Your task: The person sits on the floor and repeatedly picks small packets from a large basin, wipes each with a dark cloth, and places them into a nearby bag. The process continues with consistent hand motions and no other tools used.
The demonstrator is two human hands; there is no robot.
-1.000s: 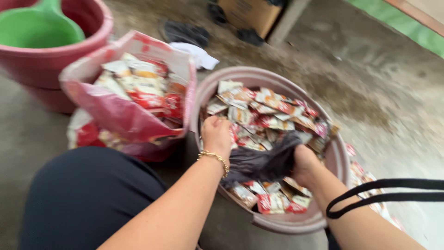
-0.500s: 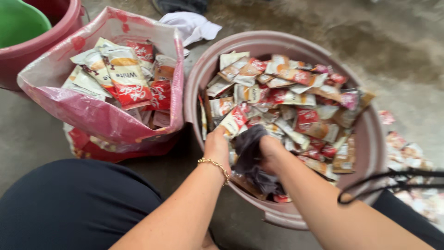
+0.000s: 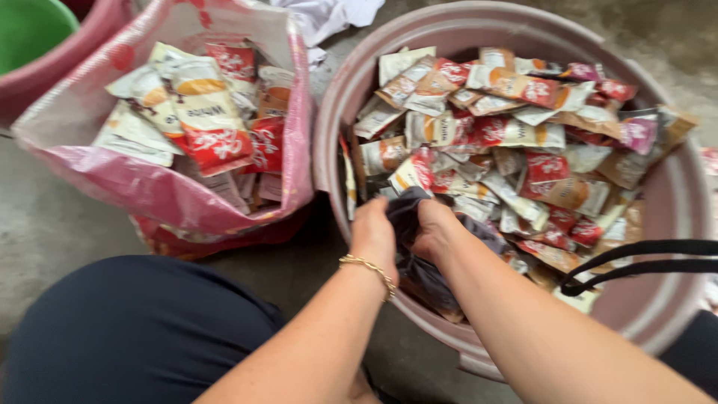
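Where the two wrists meet over the near rim of the pinkish round tub, a dark plastic bag is gripped by both hands. The left hand, a gold bracelet on its wrist, is closed on the bag's left edge; the right hand is closed on its top, just beside. The tub is filled with red, white and brown sachets. More sachets are held in a pink sack on the concrete floor to the left.
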